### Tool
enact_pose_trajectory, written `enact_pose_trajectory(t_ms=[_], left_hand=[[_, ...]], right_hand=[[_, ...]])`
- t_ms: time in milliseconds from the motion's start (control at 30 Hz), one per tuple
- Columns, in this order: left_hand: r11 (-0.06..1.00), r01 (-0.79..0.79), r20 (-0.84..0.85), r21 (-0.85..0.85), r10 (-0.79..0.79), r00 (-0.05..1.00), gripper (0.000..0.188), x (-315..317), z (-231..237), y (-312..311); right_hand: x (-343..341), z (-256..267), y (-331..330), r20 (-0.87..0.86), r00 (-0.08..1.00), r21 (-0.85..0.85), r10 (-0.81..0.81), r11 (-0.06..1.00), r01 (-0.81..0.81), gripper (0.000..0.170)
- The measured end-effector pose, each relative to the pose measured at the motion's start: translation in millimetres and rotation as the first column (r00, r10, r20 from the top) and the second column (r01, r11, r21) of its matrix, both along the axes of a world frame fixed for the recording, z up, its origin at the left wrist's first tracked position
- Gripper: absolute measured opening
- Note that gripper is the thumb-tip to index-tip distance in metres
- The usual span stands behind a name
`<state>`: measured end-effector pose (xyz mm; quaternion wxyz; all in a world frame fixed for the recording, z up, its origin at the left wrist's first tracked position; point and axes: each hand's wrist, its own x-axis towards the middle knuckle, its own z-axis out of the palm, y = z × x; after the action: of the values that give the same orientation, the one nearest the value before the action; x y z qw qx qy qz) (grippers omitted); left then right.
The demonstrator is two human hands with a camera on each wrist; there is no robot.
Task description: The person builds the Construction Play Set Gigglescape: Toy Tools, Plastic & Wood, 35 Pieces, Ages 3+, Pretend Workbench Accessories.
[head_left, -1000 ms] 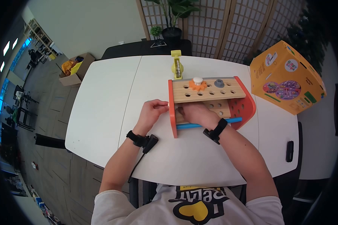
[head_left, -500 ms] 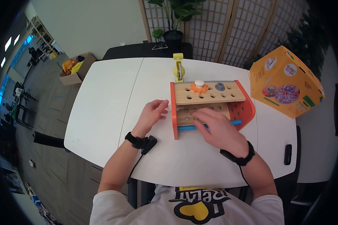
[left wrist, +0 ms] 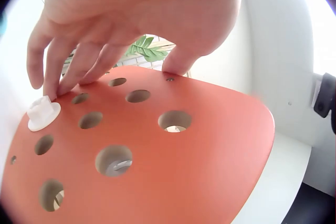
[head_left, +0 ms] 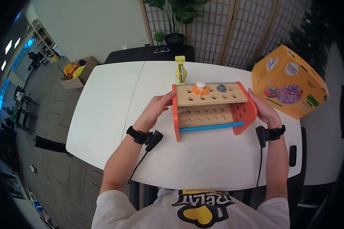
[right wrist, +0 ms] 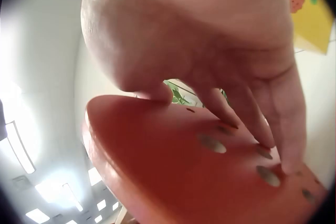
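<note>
A toy workbench (head_left: 202, 101) stands on the table, with a holed wooden top, a lower holed shelf (head_left: 206, 114) and a blue rod (head_left: 212, 127) along its front. My left hand (head_left: 155, 110) touches the red left side panel (left wrist: 210, 129) with fingertips and thumb. In that panel sits a white plastic bolt (left wrist: 43, 113), right by the fingers. On the opposite side, my right hand (head_left: 265, 109) rests its extended fingers against the red right panel (right wrist: 157, 150). An orange gear (head_left: 200, 90) under a white knob (head_left: 200, 85) and a grey piece (head_left: 221, 88) sit on top.
A yellow toy (head_left: 181, 71) stands behind the workbench. At the right of the white table (head_left: 103, 103) is a large orange box (head_left: 290, 84). A black object (head_left: 292, 155) lies near the right edge.
My right hand has come out of the space above the lower shelf and moved right to the outer side panel. The left hand has shifted up slightly against the left panel.
</note>
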<state>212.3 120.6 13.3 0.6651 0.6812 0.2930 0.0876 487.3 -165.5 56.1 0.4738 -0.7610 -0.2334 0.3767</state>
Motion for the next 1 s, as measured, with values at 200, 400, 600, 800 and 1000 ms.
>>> enact_pose_trajectory(t_ms=[200,400,600,800,1000], left_hand=[[0.997,0.006,0.132,0.082,-0.016,0.991,0.057,-4,12,5],[0.993,0.052,0.29,0.11,-0.082,0.954,0.077,-10,32,1],[0.962,0.079,0.28,0.261,-0.154,0.947,0.086,-12,17,1],[0.892,0.129,0.221,0.434,-0.244,0.944,0.083,-19,4,10],[0.585,0.179,-0.352,0.791,0.196,0.915,0.061,-48,-34,18]], right_hand=[[10,-9,-9,-0.026,0.992,0.229,0.125,0.966,-0.116,0.054],[-9,-19,-11,0.2,0.973,0.445,0.117,0.874,-0.197,0.058],[-15,-56,-15,0.16,0.984,0.431,0.076,0.892,-0.139,0.068],[-11,-83,-14,0.168,0.985,0.402,0.038,0.91,-0.104,0.072],[-24,-68,-12,0.17,0.985,0.436,-0.001,0.897,-0.074,0.085]])
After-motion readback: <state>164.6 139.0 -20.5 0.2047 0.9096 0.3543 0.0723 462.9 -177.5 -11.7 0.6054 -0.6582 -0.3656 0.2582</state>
